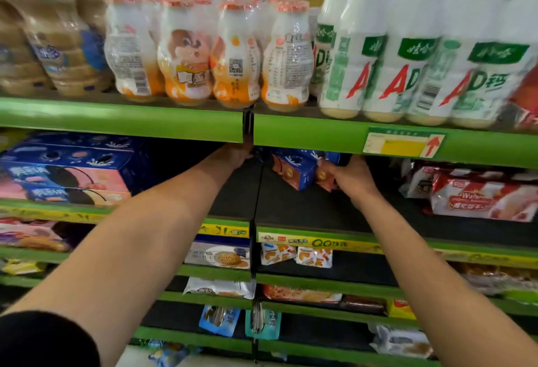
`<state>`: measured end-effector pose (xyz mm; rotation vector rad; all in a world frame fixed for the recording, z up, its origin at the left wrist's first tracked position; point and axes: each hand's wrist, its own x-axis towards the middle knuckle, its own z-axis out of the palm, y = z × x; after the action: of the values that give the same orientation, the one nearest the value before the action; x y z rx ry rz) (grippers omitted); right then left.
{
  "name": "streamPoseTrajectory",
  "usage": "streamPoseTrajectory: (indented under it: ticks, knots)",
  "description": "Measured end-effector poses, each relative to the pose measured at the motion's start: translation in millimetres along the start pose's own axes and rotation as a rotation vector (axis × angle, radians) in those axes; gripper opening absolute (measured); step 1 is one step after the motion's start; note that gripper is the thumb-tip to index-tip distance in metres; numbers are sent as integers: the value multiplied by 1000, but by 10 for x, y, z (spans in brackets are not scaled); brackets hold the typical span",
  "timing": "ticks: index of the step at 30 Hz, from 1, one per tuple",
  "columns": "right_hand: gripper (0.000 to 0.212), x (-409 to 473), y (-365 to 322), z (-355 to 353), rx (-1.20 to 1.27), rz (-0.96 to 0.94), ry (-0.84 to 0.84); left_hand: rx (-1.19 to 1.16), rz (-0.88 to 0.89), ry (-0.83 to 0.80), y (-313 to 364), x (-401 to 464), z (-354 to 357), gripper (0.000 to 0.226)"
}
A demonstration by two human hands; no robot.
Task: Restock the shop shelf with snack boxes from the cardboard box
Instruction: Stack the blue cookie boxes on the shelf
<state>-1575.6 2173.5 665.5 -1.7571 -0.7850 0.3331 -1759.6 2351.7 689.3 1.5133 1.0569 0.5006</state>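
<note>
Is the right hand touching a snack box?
Touching. The head view shows the right hand with fingers wrapped on the snack box deep on the shelf.

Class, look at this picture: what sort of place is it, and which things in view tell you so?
Most likely a small grocery shop. Green shelves stacked in tiers hold shrink-wrapped drink bottles, a price tag is fixed to a shelf edge, and biscuit boxes sit below.

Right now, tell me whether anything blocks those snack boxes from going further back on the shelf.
Nothing visible does. The right hand grips the snack boxes on the dark shelf; the space behind them is in shadow, so I cannot tell.
</note>
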Motion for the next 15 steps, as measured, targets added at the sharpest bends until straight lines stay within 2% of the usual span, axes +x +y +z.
streamPoseTrajectory:
  ticks: [1,4,7,11,13,15]
  knots:
    - [27,6,4,7,34,37,-37,-43,-3,7,6,23,51,24]
    - [23,-9,9,-39,141,79,-152,-95,40,112,76,5,171,14]
    - [23,-21,17,-160,172,63,-248,-9,49,88,90,-113,136,10]
    - [35,-20,35,-287,132,51,-364,48,80,55,-31,-338,-87,11]
    - [37,-25,21,-301,118,47,-425,19,103,21,-115,-459,-222,25]
    - [43,-36,-16,-267,103,52,-493,17,111,71,-191,-545,-362,43]
